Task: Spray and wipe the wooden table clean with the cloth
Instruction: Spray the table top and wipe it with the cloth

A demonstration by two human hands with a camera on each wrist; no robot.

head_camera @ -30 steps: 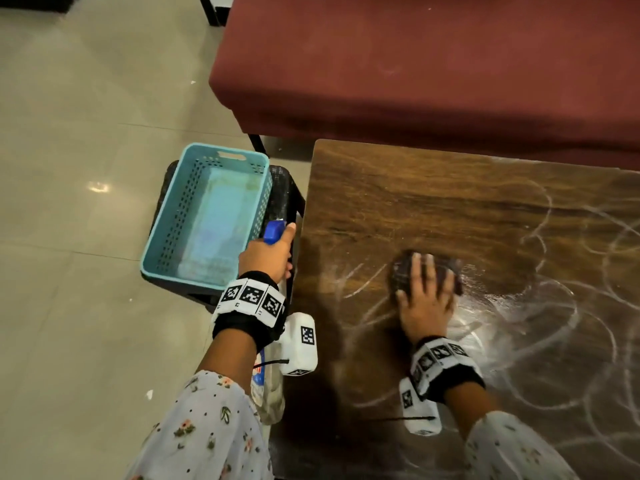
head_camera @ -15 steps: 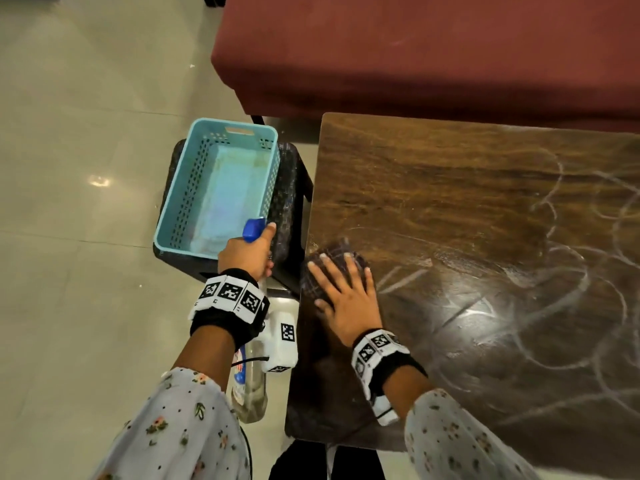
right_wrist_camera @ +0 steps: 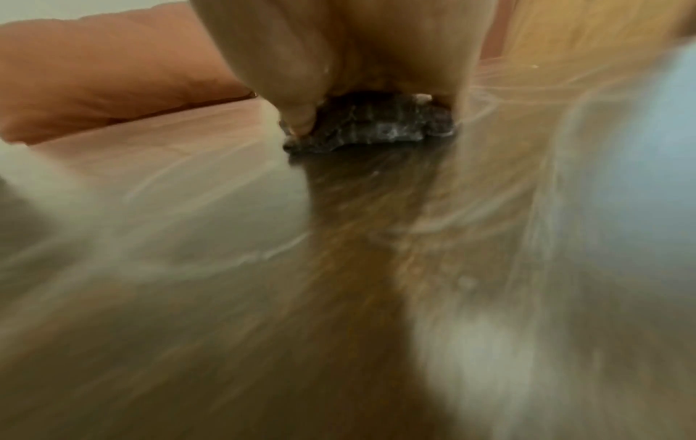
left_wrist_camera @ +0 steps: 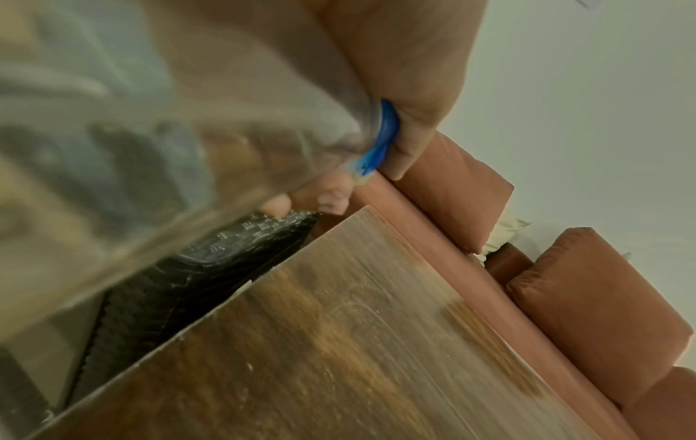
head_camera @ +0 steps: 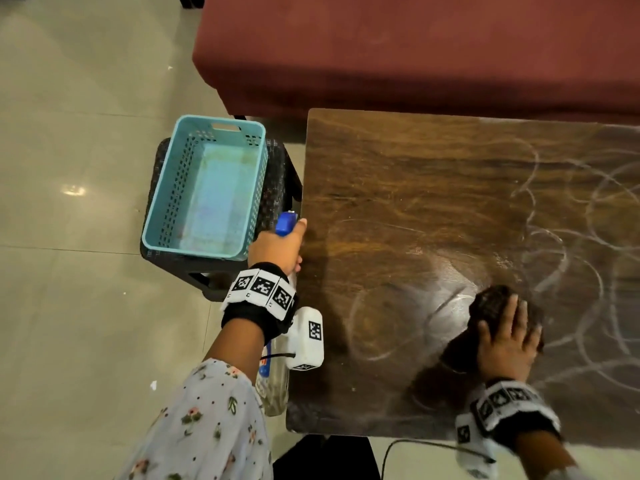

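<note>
Rightward since earlier, right hand [head_camera: 506,341] presses cloth [head_camera: 491,303] flat; left hand [head_camera: 275,247] grips spray bottle [head_camera: 275,386] beside basket [head_camera: 173,188].

Dark crumpled cloth [head_camera: 491,303] is lying bunched flat on the dark brown wooden table [head_camera: 398,188], near its front edge. Tabletop is showing white swirl streaks on the right part. Clear plastic spray bottle with blue nozzle [head_camera: 286,224] is hanging upright just beside the table's left edge.

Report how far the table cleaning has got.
Done: the left part of the table shows bare wood. In hand: the right hand presses the cloth on a wet patch; the left hand holds the spray bottle off the edge. Left: white swirl marks on the right.
</note>
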